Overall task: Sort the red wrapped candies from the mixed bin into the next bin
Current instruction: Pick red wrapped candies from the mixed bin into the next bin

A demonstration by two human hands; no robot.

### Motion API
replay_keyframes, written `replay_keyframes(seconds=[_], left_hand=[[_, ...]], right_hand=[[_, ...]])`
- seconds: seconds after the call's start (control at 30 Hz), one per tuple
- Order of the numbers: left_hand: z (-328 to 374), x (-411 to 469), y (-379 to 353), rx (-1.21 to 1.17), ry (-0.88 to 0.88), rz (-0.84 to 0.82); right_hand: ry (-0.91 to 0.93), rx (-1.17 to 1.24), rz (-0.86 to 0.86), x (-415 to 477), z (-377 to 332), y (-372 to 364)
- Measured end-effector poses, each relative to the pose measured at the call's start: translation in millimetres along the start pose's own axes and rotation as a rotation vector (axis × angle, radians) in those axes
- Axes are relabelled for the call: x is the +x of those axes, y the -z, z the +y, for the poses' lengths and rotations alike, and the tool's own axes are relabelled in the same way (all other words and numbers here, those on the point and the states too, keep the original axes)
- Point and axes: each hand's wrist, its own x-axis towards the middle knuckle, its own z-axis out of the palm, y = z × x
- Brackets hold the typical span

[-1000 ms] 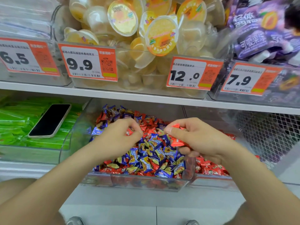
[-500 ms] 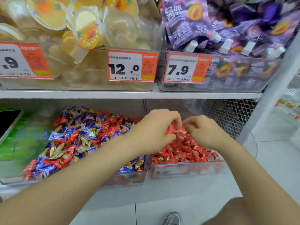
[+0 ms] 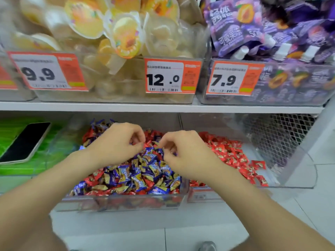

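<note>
1. Two hands are over the mixed bin point(image 3: 126, 201), close together near the middle of the pile
2. My left hand point(image 3: 116, 144) has its fingers curled down with the tips at the candy; I can't tell if it pinches one or only digs, nothing red shows between the fingers
3. My right hand point(image 3: 184, 153) has thumb and forefinger drawn together at the top of the pile, with blur there; I can't tell if a candy is grasped or which colour
4. Red wrapped candies point(image 3: 94, 178) show in the mixed bin along the front, the left edge and the back, lying among and under the blue wrapped candies point(image 3: 143, 180)
5. Next bin point(image 3: 297, 174), just to the right and touching the mixed bin, holds a red heap point(image 3: 228, 151) with no blue visible in it, so part of the sort looks done
6. Judgement: roughly midway or less, since plenty of red is left in the mix, some likely buried, and neither hand is over the next bin, so this looks like the picking step
7. Phone point(image 3: 25, 142) lies on the green packs point(image 3: 10, 167) in the bin to the left, apart from the work
</note>
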Motion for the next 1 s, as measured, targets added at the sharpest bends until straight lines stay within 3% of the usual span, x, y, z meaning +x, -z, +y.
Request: replay_keyframes(seconds=[0.1, 0.27, 0.47, 0.73, 0.9, 1.0], left_hand=[[-37.6, -4.2, 2.2, 0.014, 0.106, -0.043], [-48.3, 6.2, 2.1, 0.146, 0.043, -0.149], [-68.6, 15.4, 7.3, 0.297, 0.142, -0.334], [-66.3, 11.9, 14.2, 0.487, 0.156, -0.249], [-66.0, 12.5, 12.7, 0.118, 0.013, -0.378], [-69.7, 10.6, 11.1, 0.136, 0.04, -0.381]], right_hand=[[0.021, -0.276, -0.002, 35.3, -10.4, -23.6], [-0.093, -0.226, -0.122, 89.2, -14.5, -52.7], [-0.032, -0.06, -0.349, 129.8, -13.9, -84.0], [-0.028, -0.1, -0.405, 136.1, -4.0, -73.1], [-0.076, -0.085, -0.376, 128.1, 5.9, -58.1], [-0.103, -0.072, -0.35, 123.0, 10.7, -56.7]])
